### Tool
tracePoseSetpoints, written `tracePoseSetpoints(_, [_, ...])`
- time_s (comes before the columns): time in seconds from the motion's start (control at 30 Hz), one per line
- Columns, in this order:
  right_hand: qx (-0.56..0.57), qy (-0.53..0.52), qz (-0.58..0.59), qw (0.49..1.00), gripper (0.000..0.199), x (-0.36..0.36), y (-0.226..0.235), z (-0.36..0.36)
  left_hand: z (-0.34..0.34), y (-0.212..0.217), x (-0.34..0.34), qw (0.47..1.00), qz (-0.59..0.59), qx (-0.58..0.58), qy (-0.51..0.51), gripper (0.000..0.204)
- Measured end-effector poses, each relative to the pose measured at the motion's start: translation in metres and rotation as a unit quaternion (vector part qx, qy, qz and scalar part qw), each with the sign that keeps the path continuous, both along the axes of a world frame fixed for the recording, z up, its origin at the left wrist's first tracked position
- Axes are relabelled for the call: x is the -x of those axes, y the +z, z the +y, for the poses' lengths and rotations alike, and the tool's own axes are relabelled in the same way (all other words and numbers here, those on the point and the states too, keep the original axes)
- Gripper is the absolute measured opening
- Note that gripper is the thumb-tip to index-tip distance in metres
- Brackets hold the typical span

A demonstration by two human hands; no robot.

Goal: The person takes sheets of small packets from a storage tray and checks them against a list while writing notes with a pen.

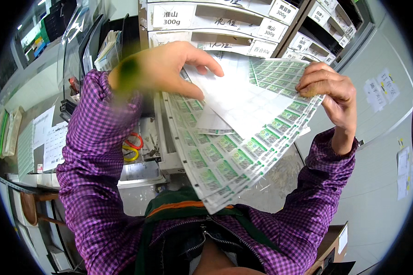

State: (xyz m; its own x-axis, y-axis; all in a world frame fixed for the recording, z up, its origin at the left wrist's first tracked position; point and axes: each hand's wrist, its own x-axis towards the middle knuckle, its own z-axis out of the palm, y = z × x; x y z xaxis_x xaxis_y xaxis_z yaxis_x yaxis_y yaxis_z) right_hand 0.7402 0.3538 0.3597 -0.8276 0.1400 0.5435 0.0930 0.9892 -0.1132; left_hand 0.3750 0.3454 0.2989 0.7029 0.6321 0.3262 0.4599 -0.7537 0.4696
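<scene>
My right hand (330, 94) is closed on the upper right corner of a few sheets of green-and-white printed labels (222, 158). The sheets hang tilted in front of my chest, one corner pointing down toward me. Loose white paper pieces (245, 107) lie across their upper middle. Over the left end of these pieces is my left hand (174, 68), its thumb and fingers apart in a curve. Whether its fingertips touch the paper is hard to make out. A blurred green-dark smudge covers part of the left wrist.
A rack of labelled white drawers (215, 20) stands just beyond the sheets. Below my left forearm, scissors with red and yellow handles (132, 146) lie in an open drawer. Papers (48, 137) cover the left-hand desk. A cardboard box (337, 243) is at lower right.
</scene>
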Motion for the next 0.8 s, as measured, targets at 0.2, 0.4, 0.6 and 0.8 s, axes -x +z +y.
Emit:
tracePoseSetpoints(0.2, [-0.020, -0.003, -0.028, 0.999, 0.023, -0.006, 0.019, 0.013, -0.013, 0.013, -0.007, 0.994, -0.103, 0.045, 0.005, 0.058])
tracePoseSetpoints(0.4, [-0.037, -0.014, -0.053, 0.998, 0.014, 0.012, 0.015, 0.011, -0.050, 0.019, -0.035, 0.988, 0.001, -0.137, -0.071, 0.071])
tracePoseSetpoints(0.6, [-0.065, -0.001, -0.051, 0.997, 0.014, 0.006, 0.017, 0.015, -0.052, 0.021, -0.046, 0.981, 0.039, -0.190, -0.032, 0.075])
tracePoseSetpoints(0.8, [-0.082, -0.044, -0.059, 0.994, 0.022, 0.018, 0.001, 0.004, -0.033, 0.006, -0.038, 0.969, 0.055, -0.237, 0.035, 0.063])
